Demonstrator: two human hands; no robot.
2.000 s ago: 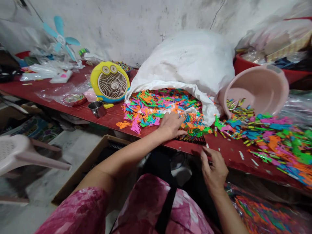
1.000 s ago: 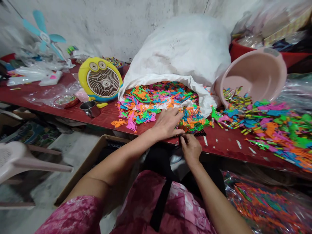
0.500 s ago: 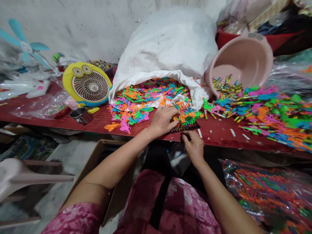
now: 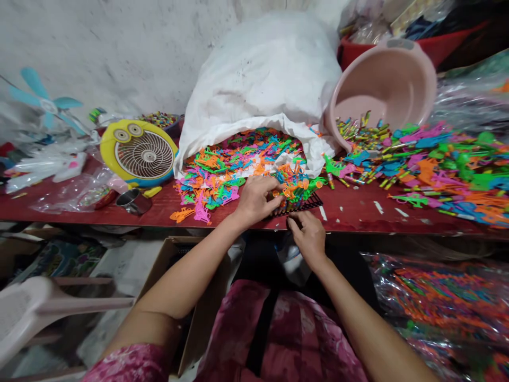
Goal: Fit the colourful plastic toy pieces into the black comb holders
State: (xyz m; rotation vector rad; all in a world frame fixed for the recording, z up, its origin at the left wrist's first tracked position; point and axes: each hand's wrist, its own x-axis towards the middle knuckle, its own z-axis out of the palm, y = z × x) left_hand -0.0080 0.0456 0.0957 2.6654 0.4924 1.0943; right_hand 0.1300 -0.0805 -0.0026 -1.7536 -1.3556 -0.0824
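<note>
My left hand (image 4: 257, 200) rests at the table's front, its fingers and thumb curled round the left end of a bunch of small coloured plastic pieces (image 4: 299, 183). The bunch, with orange round ends and green parts, stands on a black grid rack (image 4: 313, 202). At the rack's front edge is my right hand (image 4: 309, 234), thumb and fingers pinched together; what lies between them is too small to tell. Behind the rack, a heap of loose coloured plastic pieces (image 4: 222, 172) spills from the mouth of a big white sack (image 4: 262, 79).
On the red table (image 4: 345, 212), a tipped pink tub (image 4: 397, 85) lies right of the sack, with more assembled pieces (image 4: 449, 170) beside it. A yellow fan (image 4: 139, 151) and metal cup (image 4: 134, 201) stand left. Below are a cardboard box (image 4: 186, 318) and filled clear bags (image 4: 445, 297).
The camera view has shifted slightly, so the table contents appear a little to the left. Both hands keep nearly the same place and pose at the rack.
</note>
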